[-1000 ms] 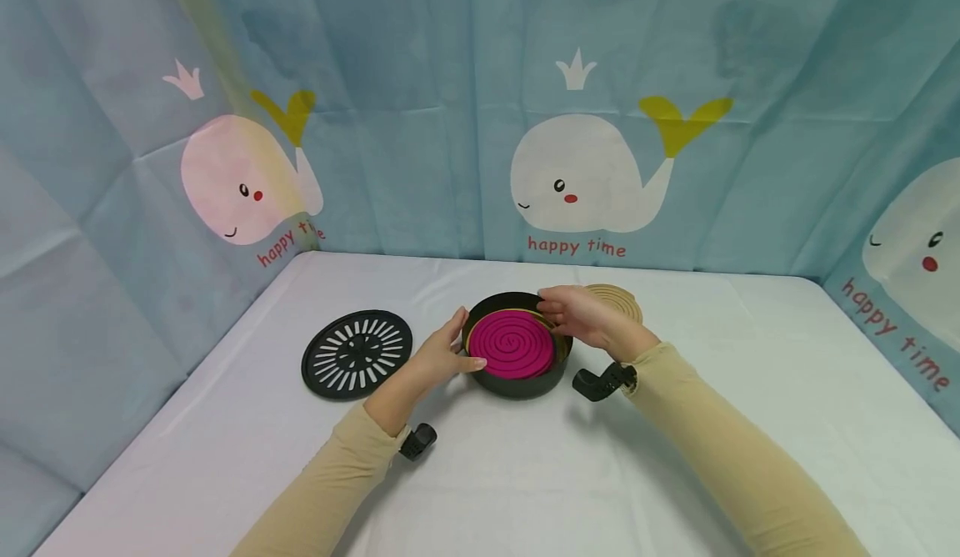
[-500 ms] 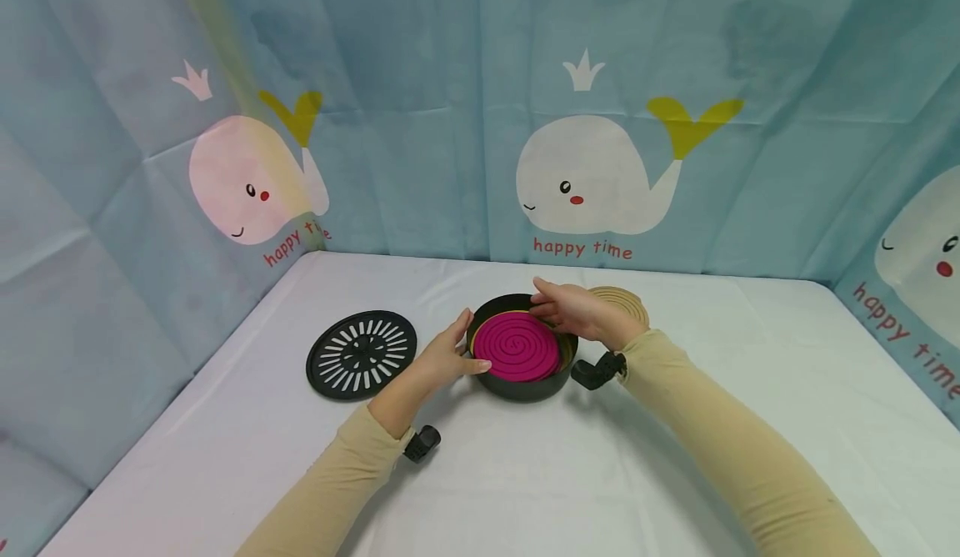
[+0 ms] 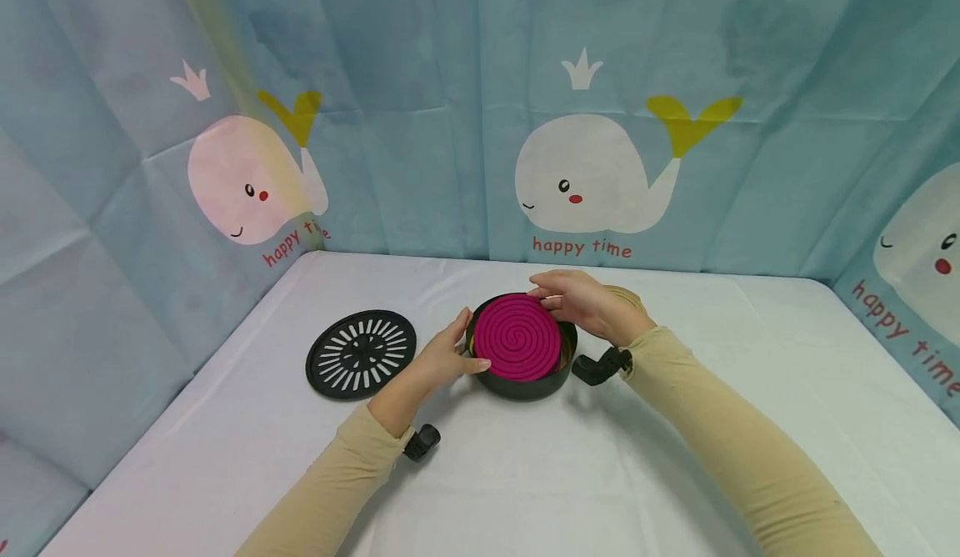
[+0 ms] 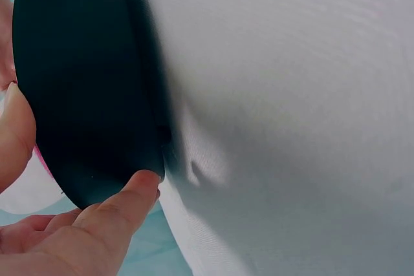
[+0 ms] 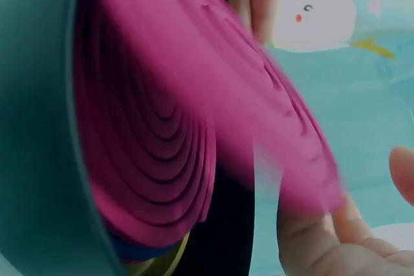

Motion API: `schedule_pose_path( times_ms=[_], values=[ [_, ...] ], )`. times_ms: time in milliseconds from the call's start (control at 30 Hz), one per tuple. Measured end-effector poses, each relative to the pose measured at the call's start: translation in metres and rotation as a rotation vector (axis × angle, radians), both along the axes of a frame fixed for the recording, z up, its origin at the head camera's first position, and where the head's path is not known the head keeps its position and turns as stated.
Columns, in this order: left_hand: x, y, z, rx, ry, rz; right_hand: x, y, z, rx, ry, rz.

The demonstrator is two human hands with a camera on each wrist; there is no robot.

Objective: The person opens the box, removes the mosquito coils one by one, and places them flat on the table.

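"Happy time" marks the curtain [image 3: 420, 182]; the left hand [image 3: 441, 358] clasps a box [image 3: 521, 389]; the right hand [image 3: 583, 302] touches a tilted coaster [image 3: 517, 338], pinch unclear.

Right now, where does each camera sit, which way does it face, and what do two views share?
Head: on the person's head, facing forward and down at the table; the left hand, right hand and both sleeves show.
Left wrist: on that wrist, facing the dark round container from outside; left-hand fingers show, lower left.
Right wrist: on that wrist, facing into the container and a tilted, blurred pink disc; right-hand fingers show, bottom.
Shared: head and right wrist both show the pink disc.
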State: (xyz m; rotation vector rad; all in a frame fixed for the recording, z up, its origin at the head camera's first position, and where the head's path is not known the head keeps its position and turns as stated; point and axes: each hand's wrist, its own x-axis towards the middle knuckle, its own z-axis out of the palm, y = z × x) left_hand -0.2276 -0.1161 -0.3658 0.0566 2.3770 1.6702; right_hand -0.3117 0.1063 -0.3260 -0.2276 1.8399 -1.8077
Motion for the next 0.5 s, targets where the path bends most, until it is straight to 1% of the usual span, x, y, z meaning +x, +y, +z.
schedule_pose_path(
  times_ms=[133, 233, 367, 500],
  values=[
    [0.0004, -0.0006, 0.0004, 0.002, 0.007, -0.005, 0.0008, -0.0018, -0.0011, -0.044, -0.024, -0.002],
    [0.0004, -0.0009, 0.0001, 0.003, 0.010, -0.012, 0.0008, -0.0018, -0.0031, -0.034, -0.032, 0.015],
    [0.0003, -0.0010, -0.0003, 0.003, 0.010, -0.014, 0.0028, 0.0006, -0.0047, -0.003, -0.010, 0.041],
    [0.0007, -0.0012, -0.0004, 0.006, 0.011, -0.011, 0.0071, 0.0023, -0.0049, -0.061, -0.028, 0.050]
  ],
)
